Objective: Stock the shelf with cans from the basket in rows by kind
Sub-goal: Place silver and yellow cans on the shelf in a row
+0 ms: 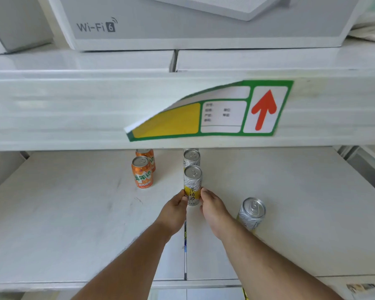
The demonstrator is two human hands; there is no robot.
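A tall silver and yellow can [192, 182] stands upright on the white shelf [74, 213], in line with a matching can [191, 157] behind it. My left hand [174, 211] and my right hand [212, 210] grip its lower part from both sides. Two orange cans stand one behind the other to the left, the front orange can [142, 175] and the rear orange can [147, 155]. A third silver can [251, 213] stands alone to the right, partly behind my right forearm. The basket is out of view.
The upper shelf's front edge [52, 111] hangs low across the view and carries a half-peeled green and yellow label [214, 111] with a red arrow. A white Wi-Fi box [182, 29] sits on top. A seam [185, 256] splits the lower shelf.
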